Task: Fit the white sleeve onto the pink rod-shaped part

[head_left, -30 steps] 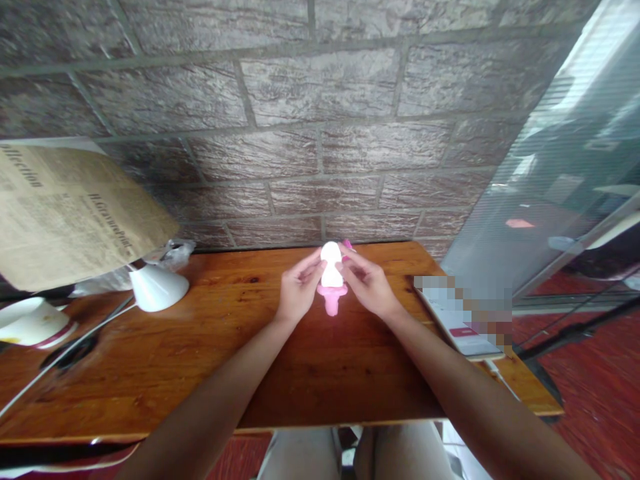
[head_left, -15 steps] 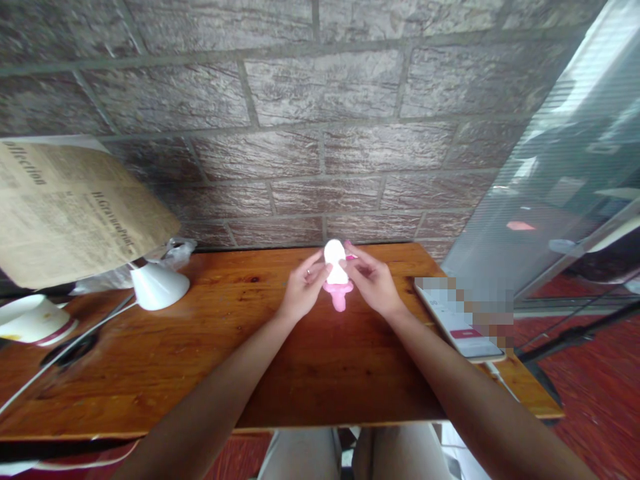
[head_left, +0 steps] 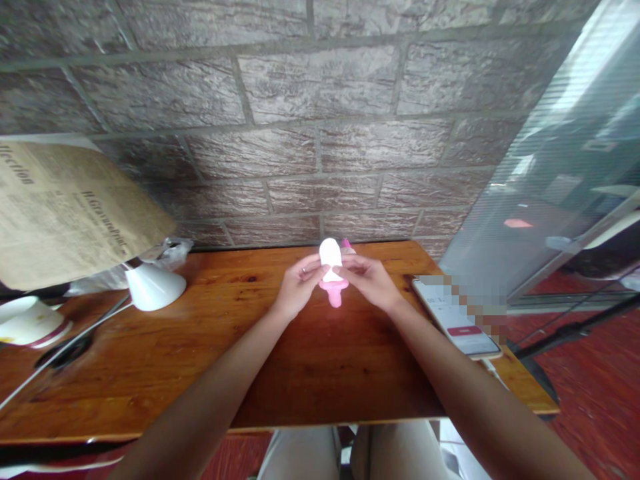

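Observation:
My left hand (head_left: 297,283) and my right hand (head_left: 371,281) hold a white-and-pink popsicle-shaped object (head_left: 330,256) between them, above the table's middle. Its white rounded body points away from me, and its pink collar and short handle (head_left: 335,297) point toward me. Both thumbs press on the white body from the near side, while the other fingers curl around its edges and are partly hidden. Just beyond my right fingers a second small pink-and-white piece (head_left: 346,245) shows in part; I cannot tell whether it touches that hand.
A phone (head_left: 457,320) with a cable lies at the wooden table's (head_left: 200,373) right edge. On the left stand a lamp with a white base (head_left: 156,288) and newsprint shade (head_left: 75,207), and a paper cup (head_left: 31,321). A brick-patterned wall (head_left: 320,147) rises behind.
The thumbs have come closer together on the white body, and my right fingers sit slightly lower. The whole view has shifted a little. Both hands still hold the popsicle-shaped object.

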The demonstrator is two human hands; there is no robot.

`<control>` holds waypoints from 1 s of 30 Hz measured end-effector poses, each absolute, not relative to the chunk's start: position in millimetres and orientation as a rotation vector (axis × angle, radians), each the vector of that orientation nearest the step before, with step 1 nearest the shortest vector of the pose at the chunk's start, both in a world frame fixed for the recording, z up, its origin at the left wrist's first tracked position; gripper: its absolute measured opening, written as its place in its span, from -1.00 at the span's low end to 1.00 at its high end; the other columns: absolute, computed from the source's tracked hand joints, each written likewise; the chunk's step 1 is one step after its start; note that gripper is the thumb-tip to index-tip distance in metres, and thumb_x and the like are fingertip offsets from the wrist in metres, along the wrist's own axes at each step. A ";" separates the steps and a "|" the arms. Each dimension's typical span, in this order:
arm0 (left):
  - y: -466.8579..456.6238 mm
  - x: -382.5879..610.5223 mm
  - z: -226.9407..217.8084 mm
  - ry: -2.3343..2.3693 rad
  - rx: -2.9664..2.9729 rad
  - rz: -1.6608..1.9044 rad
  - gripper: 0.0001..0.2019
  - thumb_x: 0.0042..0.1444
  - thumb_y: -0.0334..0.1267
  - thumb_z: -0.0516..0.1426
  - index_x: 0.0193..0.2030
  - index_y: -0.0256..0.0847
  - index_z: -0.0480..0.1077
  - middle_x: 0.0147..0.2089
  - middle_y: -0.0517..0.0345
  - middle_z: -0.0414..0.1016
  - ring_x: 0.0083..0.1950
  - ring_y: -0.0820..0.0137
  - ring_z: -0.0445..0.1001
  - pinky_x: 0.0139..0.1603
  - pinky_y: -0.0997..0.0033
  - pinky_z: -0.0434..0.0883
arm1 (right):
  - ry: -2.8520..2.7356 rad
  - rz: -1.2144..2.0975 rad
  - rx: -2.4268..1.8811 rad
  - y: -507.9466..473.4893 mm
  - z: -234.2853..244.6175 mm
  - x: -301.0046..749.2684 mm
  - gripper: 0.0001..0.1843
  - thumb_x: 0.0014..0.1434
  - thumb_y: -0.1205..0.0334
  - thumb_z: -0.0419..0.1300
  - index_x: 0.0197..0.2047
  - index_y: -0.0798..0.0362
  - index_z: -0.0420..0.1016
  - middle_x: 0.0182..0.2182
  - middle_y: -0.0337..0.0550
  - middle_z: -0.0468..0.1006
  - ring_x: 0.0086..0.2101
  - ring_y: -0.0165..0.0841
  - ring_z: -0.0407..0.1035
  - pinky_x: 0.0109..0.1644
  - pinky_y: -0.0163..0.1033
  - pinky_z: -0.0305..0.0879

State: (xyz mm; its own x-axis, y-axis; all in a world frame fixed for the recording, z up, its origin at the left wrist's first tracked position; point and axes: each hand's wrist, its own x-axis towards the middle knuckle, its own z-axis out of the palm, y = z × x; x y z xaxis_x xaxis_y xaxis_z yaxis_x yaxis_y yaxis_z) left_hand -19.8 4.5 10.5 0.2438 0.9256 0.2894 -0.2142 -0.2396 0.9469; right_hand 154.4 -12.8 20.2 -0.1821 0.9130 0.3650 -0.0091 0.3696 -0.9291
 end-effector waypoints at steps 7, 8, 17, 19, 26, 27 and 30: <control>6.5 -24.0 8.7 0.707 1.492 1.204 -0.53 -0.03 -0.15 0.33 0.04 -0.26 0.45 -0.03 -0.06 0.60 0.02 0.16 0.55 0.08 0.16 0.43 | -1.595 1.102 -0.819 -11.2 24.7 164.1 -0.65 0.01 0.01 0.38 -0.21 0.06 0.62 -0.23 -0.13 0.61 -0.24 -0.31 0.49 -0.07 -0.15 0.41; 6.5 -24.5 8.8 0.709 1.498 1.201 -0.53 -0.02 -0.16 0.33 0.04 -0.26 0.45 -0.03 -0.06 0.61 0.01 0.16 0.56 0.08 0.16 0.43 | -1.599 1.101 -0.819 -11.0 24.9 164.9 -0.65 0.00 0.01 0.38 -0.21 0.07 0.61 -0.23 -0.13 0.60 -0.25 -0.31 0.49 -0.08 -0.15 0.41; 4.8 -22.6 9.6 0.735 1.528 1.178 -0.55 -0.02 -0.15 0.33 0.00 -0.26 0.45 -0.08 -0.05 0.62 -0.04 0.19 0.57 0.06 0.18 0.44 | -1.628 1.136 -0.843 -11.6 26.8 168.7 -0.61 -0.03 -0.01 0.40 -0.20 0.07 0.58 -0.26 -0.14 0.59 -0.30 -0.33 0.49 -0.13 -0.17 0.41; 4.9 -21.6 8.2 0.715 1.515 1.180 -0.55 0.00 -0.14 0.32 0.02 -0.26 0.43 -0.06 -0.06 0.61 -0.02 0.20 0.56 0.07 0.18 0.43 | -1.630 1.126 -0.836 -11.5 26.9 169.6 -0.62 -0.02 0.00 0.39 -0.20 0.07 0.58 -0.23 -0.13 0.59 -0.28 -0.33 0.49 -0.12 -0.16 0.41; 3.1 -22.1 6.3 0.688 1.502 0.847 -0.50 -0.08 -0.20 0.37 0.03 -0.27 0.45 -0.05 -0.08 0.59 -0.07 0.24 0.57 0.05 0.20 0.41 | -1.587 1.127 -0.919 -12.3 28.8 172.6 -0.66 0.00 0.06 0.39 -0.21 0.09 0.56 -0.23 -0.10 0.61 -0.24 -0.30 0.49 -0.06 -0.14 0.39; 2.2 -22.6 6.9 0.709 1.541 0.797 -0.56 -0.05 -0.18 0.36 -0.03 -0.29 0.49 -0.10 -0.07 0.61 -0.11 0.25 0.57 0.03 0.21 0.41 | -1.587 1.137 -0.918 -13.0 29.9 172.3 -0.66 0.01 0.06 0.38 -0.19 0.10 0.56 -0.22 -0.10 0.61 -0.23 -0.30 0.49 -0.06 -0.14 0.38; -0.5 -24.1 9.7 0.745 1.596 0.801 -0.66 0.01 -0.12 0.31 -0.13 -0.31 0.55 -0.22 -0.03 0.61 -0.16 0.28 0.55 -0.03 0.28 0.40 | -1.612 1.147 -0.893 -15.9 33.8 170.7 -0.66 0.04 0.05 0.36 -0.18 0.10 0.56 -0.22 -0.11 0.61 -0.23 -0.29 0.49 -0.04 -0.13 0.37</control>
